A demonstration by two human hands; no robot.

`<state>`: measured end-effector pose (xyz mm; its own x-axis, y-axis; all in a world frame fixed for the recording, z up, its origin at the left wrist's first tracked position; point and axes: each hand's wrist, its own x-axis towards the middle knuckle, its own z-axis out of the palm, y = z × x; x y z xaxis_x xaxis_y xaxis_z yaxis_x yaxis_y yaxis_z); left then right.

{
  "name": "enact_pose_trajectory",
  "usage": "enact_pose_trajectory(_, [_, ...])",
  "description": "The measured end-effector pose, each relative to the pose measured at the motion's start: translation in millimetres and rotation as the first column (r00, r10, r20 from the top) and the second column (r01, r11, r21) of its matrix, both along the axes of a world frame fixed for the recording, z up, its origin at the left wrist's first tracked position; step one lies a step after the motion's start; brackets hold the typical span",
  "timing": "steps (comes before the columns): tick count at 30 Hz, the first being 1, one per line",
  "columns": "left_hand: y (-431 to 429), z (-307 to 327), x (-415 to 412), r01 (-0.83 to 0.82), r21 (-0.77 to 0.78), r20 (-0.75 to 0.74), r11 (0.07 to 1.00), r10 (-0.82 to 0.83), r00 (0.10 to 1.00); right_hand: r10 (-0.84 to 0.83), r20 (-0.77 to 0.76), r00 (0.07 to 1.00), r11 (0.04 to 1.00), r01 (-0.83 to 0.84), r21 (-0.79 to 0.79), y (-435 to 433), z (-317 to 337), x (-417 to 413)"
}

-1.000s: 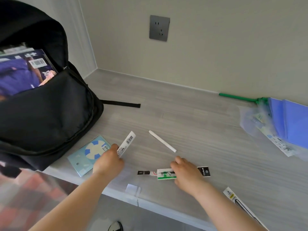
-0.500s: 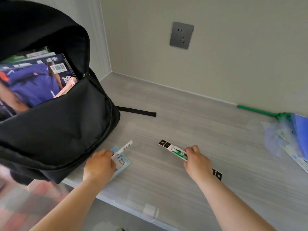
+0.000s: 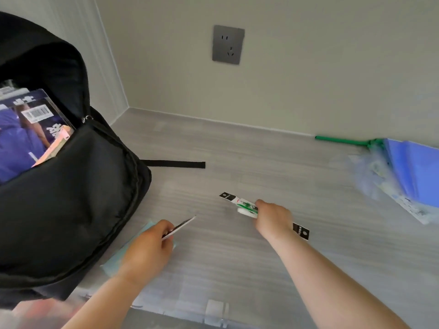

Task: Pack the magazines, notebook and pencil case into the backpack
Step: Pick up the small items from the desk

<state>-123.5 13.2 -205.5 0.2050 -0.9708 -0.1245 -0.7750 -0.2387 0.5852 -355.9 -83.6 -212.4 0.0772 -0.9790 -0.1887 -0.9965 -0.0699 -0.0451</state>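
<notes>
A black backpack (image 3: 71, 198) stands open at the left of the grey table (image 3: 237, 150), with magazines (image 3: 26, 134) sticking up out of its mouth. My left hand (image 3: 147, 250) grips a thin white barcoded packet (image 3: 183, 225) just above a pale blue flat pack (image 3: 142, 233) lying beside the backpack. My right hand (image 3: 273, 218) is closed around a bundle of small stationery packets (image 3: 244, 206), white and green with black ends, held above the table's middle.
A black strap (image 3: 175, 164) lies across the table from the backpack. At the right sit blue plastic folders (image 3: 413, 169) on clear wrapping, with a green rod (image 3: 342, 140) along the wall. A grey socket (image 3: 228, 45) is on the wall.
My right hand gathered the white and green packets off the table and lifted them. My left hand kept the barcoded packet and tilted it flatter. The view swung left and up.
</notes>
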Motion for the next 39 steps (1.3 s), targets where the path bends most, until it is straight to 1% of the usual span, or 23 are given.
enact_pose_trajectory(3, [-8,0,-25,0.107,-0.021,-0.007,0.994,-0.107,0.994,0.008,0.036,0.999,0.985,-0.002,-0.172,15,16,-29])
enact_pose_trajectory(4, [-10,-1,-36,0.124,-0.022,-0.009,0.992,-0.124,0.992,-0.004,0.044,0.999,0.98,0.012,-0.201,22,22,-42])
enact_pose_trajectory(6, [-12,-5,-60,0.183,0.005,-0.026,0.983,-0.183,0.983,-0.081,0.084,0.993,0.974,0.096,-0.205,39,33,-73])
enact_pose_trajectory(9, [-12,-11,-102,0.328,0.043,-0.025,0.944,-0.327,0.945,-0.201,0.099,0.975,0.963,0.215,-0.163,72,40,-124])
enact_pose_trajectory(11, [-10,-16,-124,0.385,0.054,-0.046,0.921,-0.383,0.923,-0.278,0.083,0.957,0.949,0.287,-0.131,96,42,-152])
enact_pose_trajectory(14, [-6,-23,-149,0.437,0.066,-0.053,0.897,-0.434,0.899,-0.374,0.113,0.92,0.924,0.381,-0.039,130,41,-184])
enact_pose_trajectory(15, [-4,-24,-155,0.448,0.069,-0.046,0.891,-0.446,0.894,-0.384,0.114,0.916,0.923,0.386,0.004,140,39,-192])
enact_pose_trajectory(17, [-2,-26,-167,0.456,0.067,-0.019,0.887,-0.456,0.89,-0.373,0.062,0.926,0.926,0.367,0.09,157,34,-204])
enact_pose_trajectory(19, [2,-26,-176,0.461,0.081,0.006,0.884,-0.463,0.887,-0.354,-0.007,0.935,0.924,0.351,0.149,169,26,-212])
enact_pose_trajectory(21, [5,-27,-182,0.466,0.097,0.023,0.879,-0.47,0.882,-0.353,-0.023,0.935,0.916,0.35,0.194,174,15,-217])
enact_pose_trajectory(23, [8,-26,-185,0.463,0.107,0.039,0.88,-0.469,0.882,-0.366,-0.018,0.93,0.909,0.362,0.206,174,6,-220])
enact_pose_trajectory(26, [14,-26,-182,0.435,0.098,0.061,0.895,-0.441,0.895,-0.381,-0.021,0.924,0.91,0.38,0.166,166,-2,-222])
enact_pose_trajectory(30, [17,-24,-168,0.342,0.072,0.049,0.937,-0.345,0.937,-0.302,-0.127,0.945,0.937,0.319,0.14,149,-7,-226])
enact_pose_trajectory(33, [21,-21,-151,0.26,0.065,0.054,0.963,-0.264,0.963,-0.244,-0.154,0.958,0.959,0.262,0.111,137,-9,-223])
enact_pose_trajectory(35, [24,-18,-137,0.167,0.07,0.084,0.984,-0.173,0.981,-0.172,-0.131,0.976,0.981,0.182,0.069,129,-10,-212])
enact_pose_trajectory(36, [25,-17,-128,0.113,0.071,0.107,0.991,-0.12,0.987,-0.133,-0.096,0.986,0.989,0.139,0.056,125,-10,-205])
enact_pose_trajectory(39, [30,-12,-98,-0.033,0.046,0.18,0.998,0.025,0.983,-0.04,0.071,0.997,0.999,0.04,0.014,110,-5,-174])
